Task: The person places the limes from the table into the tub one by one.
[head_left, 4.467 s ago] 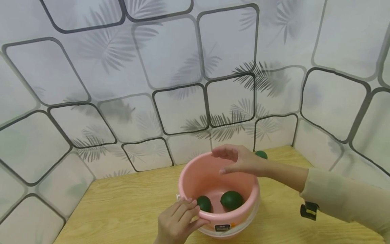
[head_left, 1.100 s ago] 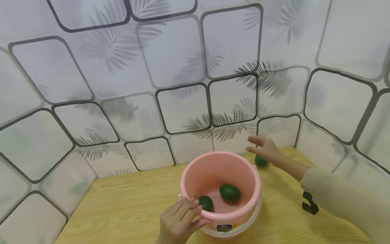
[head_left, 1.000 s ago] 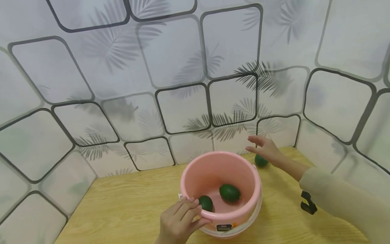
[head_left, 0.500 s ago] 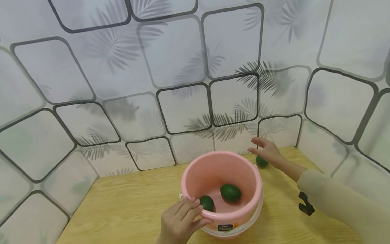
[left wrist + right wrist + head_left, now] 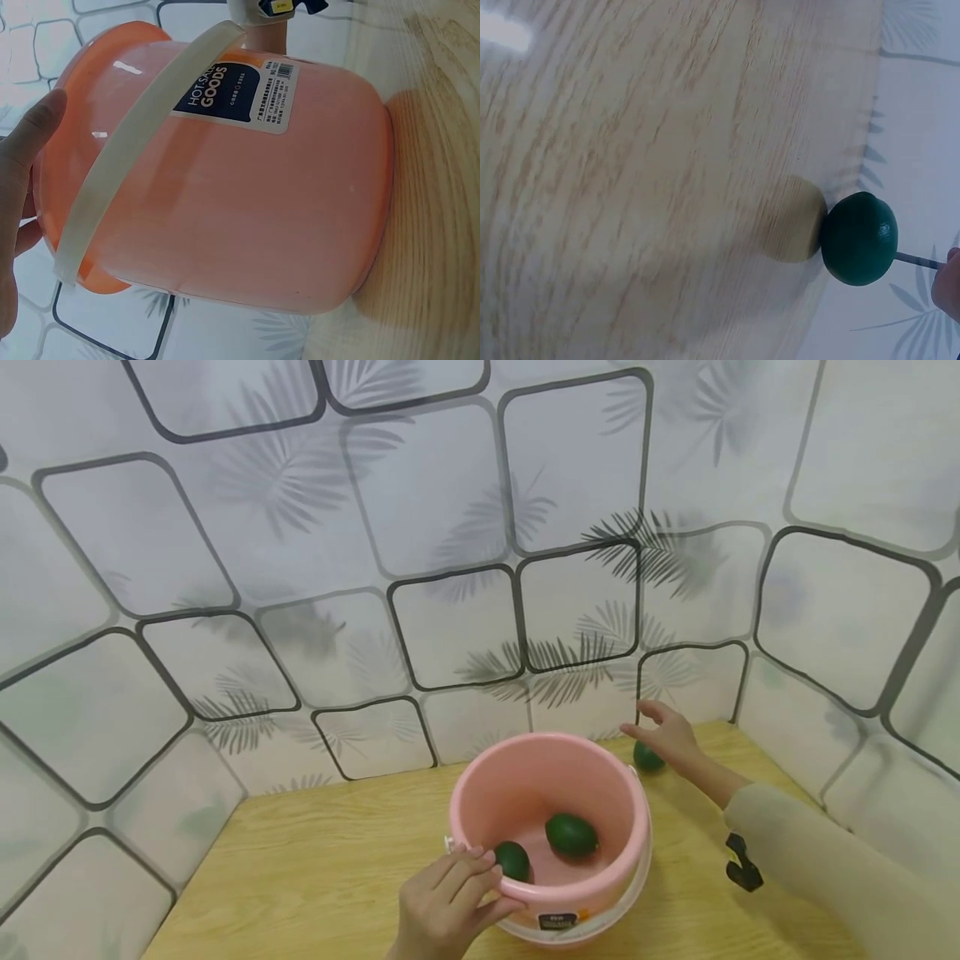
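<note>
My left hand (image 5: pixel 442 902) grips the near left rim of a pink bucket (image 5: pixel 517 777), fingers over the edge and thumb outside. Two dark green oval fruits lie on the bucket's floor, one fruit (image 5: pixel 512 862) by my left fingers and another fruit (image 5: pixel 572 836) further right. Behind the bucket on the right, my right hand (image 5: pixel 671 742) hovers with thumb and fingers spread, holding nothing. A third green fruit (image 5: pixel 648 757) rests on the table just below it, partly covered by the hand; the right wrist view shows this fruit (image 5: pixel 860 238) apart from a fingertip (image 5: pixel 949 289).
The wood-grain table (image 5: pixel 322 860) meets patterned wall covering (image 5: pixel 450 635) at the back and right. A white handle (image 5: pixel 135 142) hangs down the bucket's near side, across a dark label (image 5: pixel 225 86). A black wrist device (image 5: pixel 744 864) hangs under the right sleeve.
My right hand has moved from over the bucket to the green fruit at the back right, shifting slightly further right lately. The right-hand fruit inside the bucket has shifted a little. My left hand keeps its grip.
</note>
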A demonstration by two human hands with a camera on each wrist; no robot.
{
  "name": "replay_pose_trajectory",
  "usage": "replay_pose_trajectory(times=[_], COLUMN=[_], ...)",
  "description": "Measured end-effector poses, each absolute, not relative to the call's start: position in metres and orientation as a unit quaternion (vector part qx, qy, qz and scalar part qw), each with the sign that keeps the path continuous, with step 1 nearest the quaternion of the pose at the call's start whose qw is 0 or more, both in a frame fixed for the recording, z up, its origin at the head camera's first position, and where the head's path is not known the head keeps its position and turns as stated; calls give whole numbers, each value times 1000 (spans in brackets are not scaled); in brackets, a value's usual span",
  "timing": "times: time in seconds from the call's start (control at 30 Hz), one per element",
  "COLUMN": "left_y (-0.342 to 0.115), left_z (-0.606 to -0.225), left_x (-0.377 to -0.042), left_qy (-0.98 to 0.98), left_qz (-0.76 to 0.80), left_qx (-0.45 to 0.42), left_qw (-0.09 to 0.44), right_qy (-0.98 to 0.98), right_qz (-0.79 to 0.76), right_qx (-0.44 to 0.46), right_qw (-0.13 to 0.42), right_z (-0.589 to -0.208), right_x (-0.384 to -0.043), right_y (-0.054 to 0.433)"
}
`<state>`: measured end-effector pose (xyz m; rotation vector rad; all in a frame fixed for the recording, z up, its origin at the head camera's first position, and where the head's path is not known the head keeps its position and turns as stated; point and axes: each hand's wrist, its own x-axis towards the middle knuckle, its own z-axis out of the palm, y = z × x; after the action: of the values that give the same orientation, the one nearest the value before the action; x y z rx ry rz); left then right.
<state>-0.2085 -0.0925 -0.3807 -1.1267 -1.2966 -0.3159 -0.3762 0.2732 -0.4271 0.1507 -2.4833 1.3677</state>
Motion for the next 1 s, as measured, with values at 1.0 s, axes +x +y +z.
replay_pose_trajectory(times=[1.0], left_y=[-95], left_z=[-379], left_x=[-208], left_qy=[-572], left_qz=[-137], left_qx=[-503], left_qw=[633], right_qy=[-901], right_qz=[394], right_qx=[-29], right_qw=[176], right_z=[-464], right_x=[-377], right_y=[272])
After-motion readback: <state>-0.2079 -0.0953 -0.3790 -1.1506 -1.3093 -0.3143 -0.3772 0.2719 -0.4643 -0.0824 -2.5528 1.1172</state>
